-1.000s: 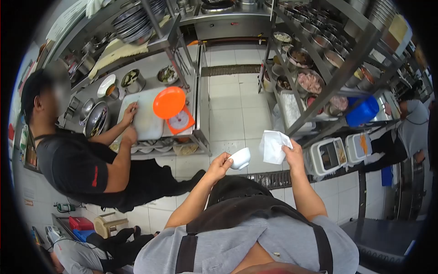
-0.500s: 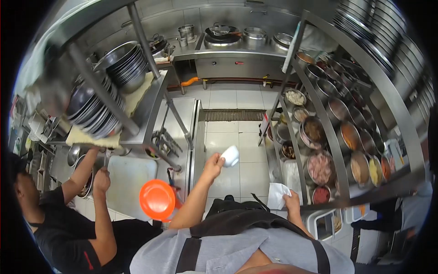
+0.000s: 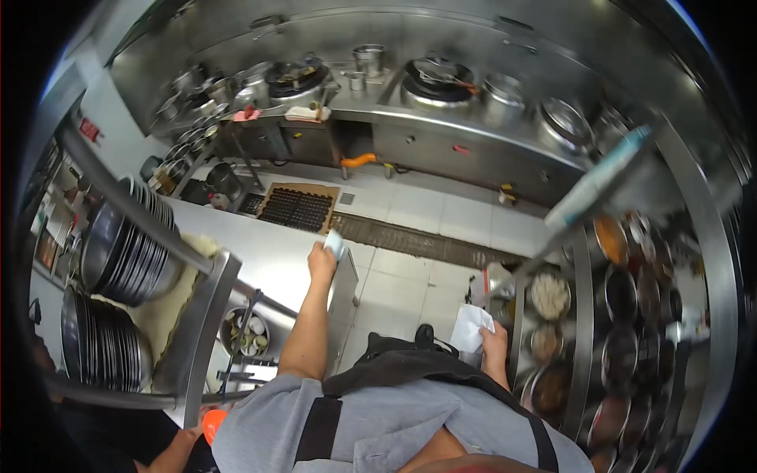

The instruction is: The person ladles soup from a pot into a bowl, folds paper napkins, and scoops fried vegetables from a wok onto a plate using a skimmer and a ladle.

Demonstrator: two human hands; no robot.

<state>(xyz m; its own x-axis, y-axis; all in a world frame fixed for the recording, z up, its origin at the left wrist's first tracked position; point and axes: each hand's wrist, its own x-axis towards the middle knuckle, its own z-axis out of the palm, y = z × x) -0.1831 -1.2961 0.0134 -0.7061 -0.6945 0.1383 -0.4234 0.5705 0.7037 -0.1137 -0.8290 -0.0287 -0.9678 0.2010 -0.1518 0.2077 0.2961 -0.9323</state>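
A small white cup (image 3: 335, 243) is in my left hand (image 3: 320, 261), its fingers wrapped around it. This hand is stretched forward over the right edge of a steel counter (image 3: 260, 248). By my right side, my right hand (image 3: 495, 344) is closed on the edge of a white sheet (image 3: 471, 325); I cannot tell whether it is paper or cloth. The sheet hangs in front of my waist, close to the rack of food containers. The inside of the cup is not clearly visible.
Stacked metal bowls (image 3: 118, 252) fill the left shelf. A pot of cut vegetables (image 3: 246, 334) sits below it. A co-worker's hand (image 3: 183, 445) is beside an orange dish (image 3: 211, 426). Woks (image 3: 436, 80) line the back stove. Food containers (image 3: 550, 296) stand on the right rack.
My view has swung left and forward, bringing more of the stove and left counter in. The cup and the white sheet stay in my hands. The co-worker is now mostly out of view.
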